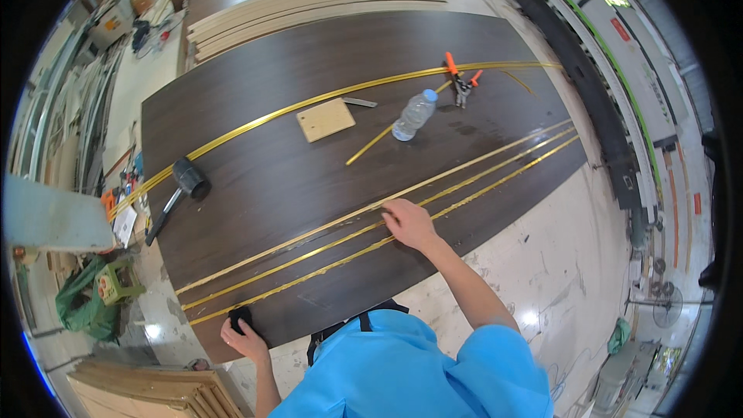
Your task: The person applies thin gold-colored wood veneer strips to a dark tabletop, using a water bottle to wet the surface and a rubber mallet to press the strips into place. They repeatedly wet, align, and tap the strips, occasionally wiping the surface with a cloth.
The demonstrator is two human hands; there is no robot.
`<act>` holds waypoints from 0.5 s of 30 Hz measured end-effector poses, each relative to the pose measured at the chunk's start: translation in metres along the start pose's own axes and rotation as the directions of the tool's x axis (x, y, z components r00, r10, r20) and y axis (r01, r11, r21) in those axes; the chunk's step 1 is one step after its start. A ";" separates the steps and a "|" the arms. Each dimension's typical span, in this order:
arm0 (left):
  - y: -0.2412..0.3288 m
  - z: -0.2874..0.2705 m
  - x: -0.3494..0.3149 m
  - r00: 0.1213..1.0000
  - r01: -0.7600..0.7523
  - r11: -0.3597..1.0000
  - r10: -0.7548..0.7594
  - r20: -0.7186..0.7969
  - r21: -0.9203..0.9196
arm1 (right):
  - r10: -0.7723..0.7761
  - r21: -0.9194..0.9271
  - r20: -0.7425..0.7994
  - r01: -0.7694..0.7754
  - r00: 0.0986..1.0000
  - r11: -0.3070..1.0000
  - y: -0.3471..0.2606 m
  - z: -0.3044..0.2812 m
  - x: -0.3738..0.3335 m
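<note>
My left hand (249, 344) is closed round a soft-looking black wad (241, 316) at the near left edge of a dark brown board (263, 193). My right hand (410, 223) rests over the middle of the board, fingers bent down and together at the strips; whatever the fingertips hold is hidden. Three long lines run across the board under and beside it: a paler strip (286, 240) farthest from me, a gold strip (267, 273) in the middle, and a gold strip with ragged edges (309, 281) nearest me.
On the board lie a black rubber mallet (190, 179), a small tan wooden plate (326, 120), a clear bottle (415, 116), orange-handled snips (462, 87), a short gold strip (370, 145) and long gold strips (294, 107). Stacked panels (325, 11) stand beyond; boards (155, 391) lie at lower left.
</note>
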State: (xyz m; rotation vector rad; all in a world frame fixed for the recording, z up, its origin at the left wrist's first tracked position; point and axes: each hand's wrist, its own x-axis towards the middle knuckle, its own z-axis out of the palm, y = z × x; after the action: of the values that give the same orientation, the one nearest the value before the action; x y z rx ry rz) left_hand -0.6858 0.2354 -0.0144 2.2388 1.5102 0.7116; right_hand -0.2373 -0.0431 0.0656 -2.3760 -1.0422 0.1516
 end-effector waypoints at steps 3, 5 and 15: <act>-0.013 0.001 -0.003 1.000 -0.024 1.000 0.024 -0.009 -0.009 | 0.209 0.049 -0.222 -0.204 0.952 0.978 0.059 -0.052 -0.024; -0.015 0.003 -0.008 0.997 0.055 0.998 -0.054 -0.048 0.014 | 0.325 0.120 -0.337 -0.302 0.884 0.946 0.121 -0.091 -0.010; 0.078 0.051 -0.073 0.761 0.592 0.799 -0.596 -0.255 -0.102 | 0.394 -0.007 -0.604 -0.499 0.693 0.866 0.527 -0.239 0.194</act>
State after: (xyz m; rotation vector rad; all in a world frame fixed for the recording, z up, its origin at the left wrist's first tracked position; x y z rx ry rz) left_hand -0.6201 0.1379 -0.0288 1.5195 2.1875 0.8327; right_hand 0.3131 -0.3018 0.0179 -2.5300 -0.1656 -0.5008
